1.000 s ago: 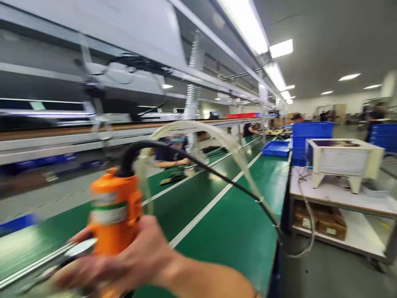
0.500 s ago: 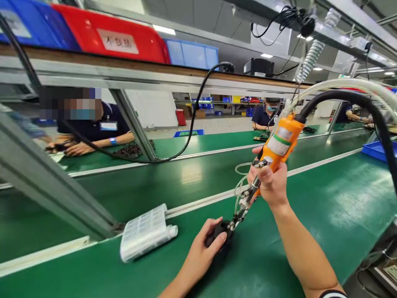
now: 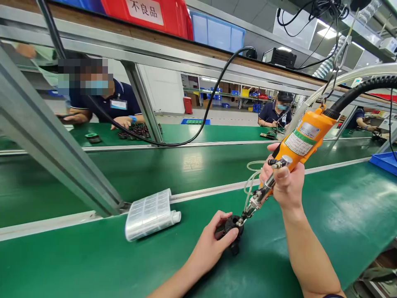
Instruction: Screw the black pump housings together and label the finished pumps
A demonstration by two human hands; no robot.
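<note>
On the green bench top, my left hand grips a small black plastic part between thumb and fingers. The part has round openings in its upper face. My right hand is wrapped around an orange automatic screwdriver, which is tilted, with a thick black hose at its upper end. Its metal nose points down and left and meets the black part's upper face; whether a screw sits there is too small to tell. Thin clear tubes loop beside the tool.
A roll of clear plastic film lies left of my hands, near a slanted metal post. Co-workers sit across the green benches; one is near a pile of dark parts. A blue tray stands at the right.
The camera view has shifted, so the shelf bins sit higher in view. The far-left co-worker's hands have moved apart. My hands keep the same hold on the part and screwdriver.
</note>
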